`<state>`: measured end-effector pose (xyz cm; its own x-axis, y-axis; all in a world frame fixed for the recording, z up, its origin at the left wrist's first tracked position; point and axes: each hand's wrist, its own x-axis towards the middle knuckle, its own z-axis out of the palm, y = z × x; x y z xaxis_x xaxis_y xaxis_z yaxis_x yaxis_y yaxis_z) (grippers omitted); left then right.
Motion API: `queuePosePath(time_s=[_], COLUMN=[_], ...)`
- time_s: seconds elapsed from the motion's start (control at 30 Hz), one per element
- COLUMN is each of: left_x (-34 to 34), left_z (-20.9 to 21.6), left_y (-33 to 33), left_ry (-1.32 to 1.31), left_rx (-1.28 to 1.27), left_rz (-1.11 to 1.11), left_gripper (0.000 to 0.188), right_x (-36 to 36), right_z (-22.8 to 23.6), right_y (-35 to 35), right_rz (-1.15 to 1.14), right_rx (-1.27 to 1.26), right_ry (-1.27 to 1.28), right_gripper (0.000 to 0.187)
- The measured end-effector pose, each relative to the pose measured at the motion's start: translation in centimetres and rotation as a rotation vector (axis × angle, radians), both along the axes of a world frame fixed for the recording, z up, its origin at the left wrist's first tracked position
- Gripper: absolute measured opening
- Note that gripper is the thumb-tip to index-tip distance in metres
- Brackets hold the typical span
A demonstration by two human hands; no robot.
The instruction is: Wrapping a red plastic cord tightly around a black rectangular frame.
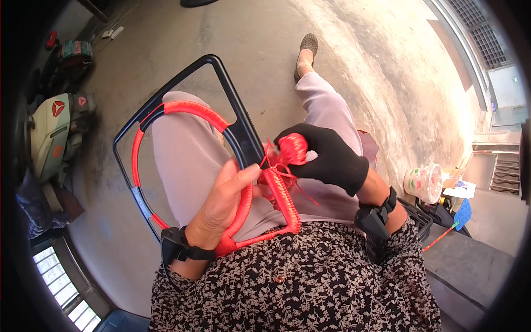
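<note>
Across my lap lies a black frame [224,83] with rounded corners and a ring inside it, parts of both wound in shiny red cord [285,200]. My bare left hand [217,200] is closed on the frame's wrapped inner ring, its thumb near the black bar where the winding ends. In a black glove, my right hand [332,159] grips a bundle of red cord [292,148] just right of that bar. Loose strands hang between the bundle and the winding. The glove hides part of the bundle, and some right fingertips are out of sight.
A light-coloured scooter [51,130] stands at the left. On the right, a clear plastic tub [425,183] sits beside a blue fly swatter [463,213] and a grey ledge [470,265]. Concrete floor [249,33] stretches ahead past my outstretched leg.
</note>
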<state>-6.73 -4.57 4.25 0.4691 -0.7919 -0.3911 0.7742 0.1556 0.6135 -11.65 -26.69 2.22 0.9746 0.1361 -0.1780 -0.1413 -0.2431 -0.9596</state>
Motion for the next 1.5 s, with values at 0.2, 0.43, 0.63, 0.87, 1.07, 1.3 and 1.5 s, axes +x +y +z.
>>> queuePosePath(time_s=[0.2,0.43,0.63,0.87,1.07,1.3,1.5], left_x=[-0.2,0.8,0.5,0.6,0.8,1.2,0.9], left_z=[-1.1,-0.5,0.9,0.9,0.8,0.4,0.6], left_y=[0.3,0.7,-0.1,-0.1,0.3,0.4,0.0], left_ry=[-0.231,-0.141,-0.206,-0.301,-0.114,-0.142,0.030], left_rx=[0.169,0.258,0.390,0.385,0.277,0.262,0.206], left_rz=[0.227,0.041,-0.009,0.000,-0.048,-0.015,0.049], left_gripper=[0.037,0.026,0.030,0.031,0.027,0.026,0.028], right_x=[-3.3,-11.5,-13.8,-4.9,1.3,0.4,-5.4], right_z=[-3.3,-0.9,-1.8,0.7,0.1,4.3,1.9], right_y=[-3.4,-10.6,-12.1,-3.8,1.7,0.6,-0.3], right_rz=[-0.854,-0.970,-0.863,-0.535,-0.159,-0.218,0.141], right_rx=[0.920,0.575,0.001,0.376,0.398,0.326,0.207], right_ry=[-0.303,-0.496,-0.463,0.071,0.052,0.148,0.099], right_gripper=[0.032,0.041,0.046,0.023,0.035,0.024,0.025])
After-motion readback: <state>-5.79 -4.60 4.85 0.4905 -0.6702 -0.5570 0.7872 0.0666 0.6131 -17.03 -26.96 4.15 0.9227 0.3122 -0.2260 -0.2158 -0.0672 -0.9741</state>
